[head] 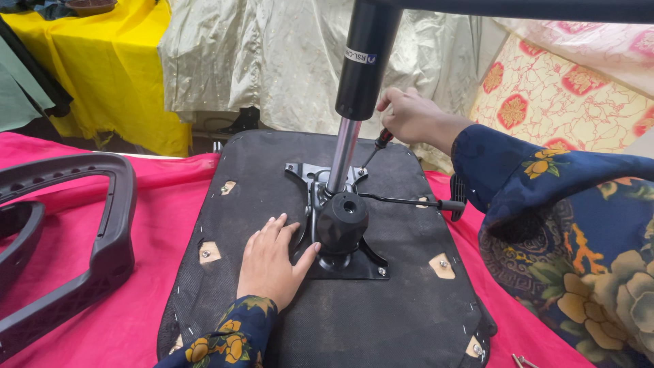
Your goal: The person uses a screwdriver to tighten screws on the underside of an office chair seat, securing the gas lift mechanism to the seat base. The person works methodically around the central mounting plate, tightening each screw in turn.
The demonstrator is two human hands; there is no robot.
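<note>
Black seat underside point(381, 313) lies flat on the pink cloth point(157, 225), its metal mounting plate point(364, 262) near the centre with the gas cylinder point(364, 61) rising upright from it. Left hand point(272, 262) palm-down, fingers spread flat, pressing the seat beside the plate's near left corner, thumb touching the mechanism; holds nothing. Right hand point(409, 116) raised, wrist bent, fingers closed round a screwdriver point(376, 146), tip angled down to the plate's far right corner. Black armrests point(102, 238) lie at the cloth's left edge
</note>
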